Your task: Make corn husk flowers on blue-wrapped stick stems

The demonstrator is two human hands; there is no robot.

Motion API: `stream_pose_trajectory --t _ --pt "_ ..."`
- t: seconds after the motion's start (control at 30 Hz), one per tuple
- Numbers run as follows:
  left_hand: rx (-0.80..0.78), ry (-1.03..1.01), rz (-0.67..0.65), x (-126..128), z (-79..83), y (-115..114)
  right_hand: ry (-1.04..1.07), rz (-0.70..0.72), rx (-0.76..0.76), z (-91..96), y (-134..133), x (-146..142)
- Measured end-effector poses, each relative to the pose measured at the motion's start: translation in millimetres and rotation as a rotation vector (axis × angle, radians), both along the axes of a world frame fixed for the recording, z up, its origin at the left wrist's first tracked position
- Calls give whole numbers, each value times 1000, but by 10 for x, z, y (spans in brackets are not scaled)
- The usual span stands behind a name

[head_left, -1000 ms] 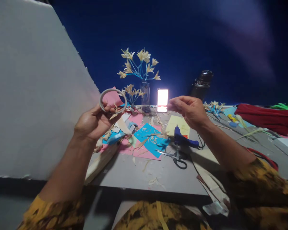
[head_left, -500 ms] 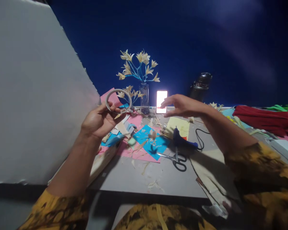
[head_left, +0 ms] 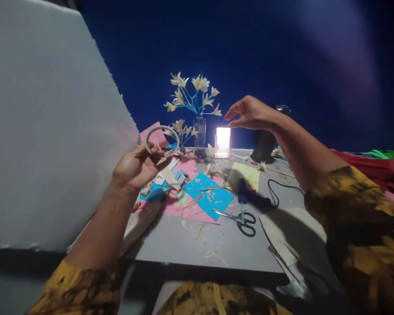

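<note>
My left hand [head_left: 136, 167] is closed on a thin grey tape ring [head_left: 161, 141], held up above the table's left side. My right hand [head_left: 248, 113] is raised over the far end of the table with its fingers loosely stretched and nothing in them. It hovers just right of the paper flowers [head_left: 193, 92] that stand in a small glass vase [head_left: 199, 136], and above a glowing phone [head_left: 223, 141]. A dark flask [head_left: 265, 140] stands right behind my right wrist, partly hidden by it.
Blue paper [head_left: 209, 196] and pink paper [head_left: 190, 211] with many scraps lie mid-table. A blue glue gun [head_left: 247, 195] with its black cord and scissors [head_left: 241, 219] lie to the right. A big white board [head_left: 49, 135] leans at the left. Red cloth [head_left: 381, 168] is at the far right.
My right hand has lifted from low over the table and moved away from me, up beside the flowers, opening from a loose pinch. My left hand has kept the tape ring nearly still.
</note>
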State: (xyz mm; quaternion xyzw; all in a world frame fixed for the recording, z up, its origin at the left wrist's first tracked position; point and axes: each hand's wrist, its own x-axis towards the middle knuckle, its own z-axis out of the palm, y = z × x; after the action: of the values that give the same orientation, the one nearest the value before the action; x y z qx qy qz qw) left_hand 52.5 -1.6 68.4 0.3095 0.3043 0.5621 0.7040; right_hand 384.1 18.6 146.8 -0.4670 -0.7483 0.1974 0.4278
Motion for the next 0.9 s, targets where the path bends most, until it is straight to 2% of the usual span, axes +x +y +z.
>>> stream_pose_trajectory --t 0.1,0.2,0.43,0.57,0.67,0.7,0.77,0.8,0.83,0.87,0.9 --pt "-10 -43 -2 -2 -22 7 -21 -35 -13 -39 148 44" --pt "-17 -52 19 0 -14 -7 -37 -82 -14 12 285 115" --pt "-30 -64 8 -23 -2 -39 -25 -97 19 286 421 99" --pt "-66 -66 15 -26 -34 -51 -62 -86 83 582 376 21" --pt "-81 -86 5 3 -108 -60 -5 -205 320 861 261 -53" --pt "-76 -98 -6 19 -137 -64 81 -238 446 925 212 -81" --pt "-65 -108 -37 58 -182 -73 165 -258 584 967 120 -131" --pt "-61 -108 -50 78 -192 -77 148 -286 589 940 86 -146" --pt "-58 -111 -56 96 -191 -79 84 -300 519 885 65 -151" --pt "-55 -118 -56 109 -179 -79 1 -285 393 808 58 -144" --pt "-49 -127 -50 117 -157 -77 -104 -209 220 717 63 -122"
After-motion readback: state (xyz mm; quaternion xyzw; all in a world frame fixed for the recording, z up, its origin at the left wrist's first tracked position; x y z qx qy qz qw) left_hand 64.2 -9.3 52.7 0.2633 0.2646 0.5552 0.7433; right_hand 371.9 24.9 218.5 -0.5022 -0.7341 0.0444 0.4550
